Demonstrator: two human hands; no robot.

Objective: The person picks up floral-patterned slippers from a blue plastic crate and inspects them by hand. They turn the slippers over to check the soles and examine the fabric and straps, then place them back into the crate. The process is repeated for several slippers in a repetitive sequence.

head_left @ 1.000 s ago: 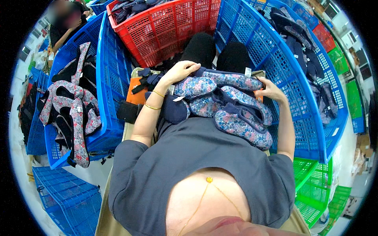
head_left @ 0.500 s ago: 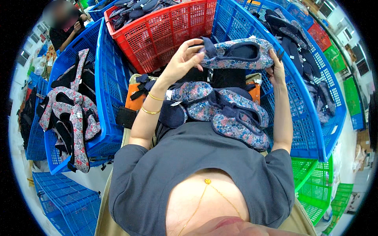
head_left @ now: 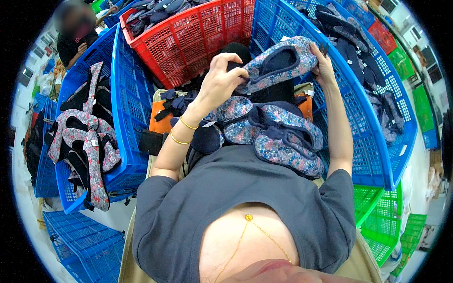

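Note:
A floral slipper (head_left: 280, 66) with a navy lining is raised in front of me, tilted up toward its right end. My left hand (head_left: 221, 78) is closed, fingers curled against the left end of the slipper. The other end is gripped by my right hand (head_left: 323, 68). Beside those right fingers a small dark pointed tool (head_left: 324, 48) sticks out, its kind too small to tell. On my lap, below both hands, lie several matching floral slippers (head_left: 289, 153) with navy trim.
A blue crate (head_left: 121, 155) at left holds grey-red floral slippers (head_left: 85, 127). A red crate (head_left: 188, 42) stands ahead, with dark slippers inside. Another blue crate (head_left: 377, 160) at right holds navy slippers. Green crates (head_left: 384, 226) stand lower right. A person (head_left: 71, 42) is at far left.
The slipper has tilted, its right end rising and moving left with my right hand. My left fingers have curled in at its left end. The navy flap there no longer shows.

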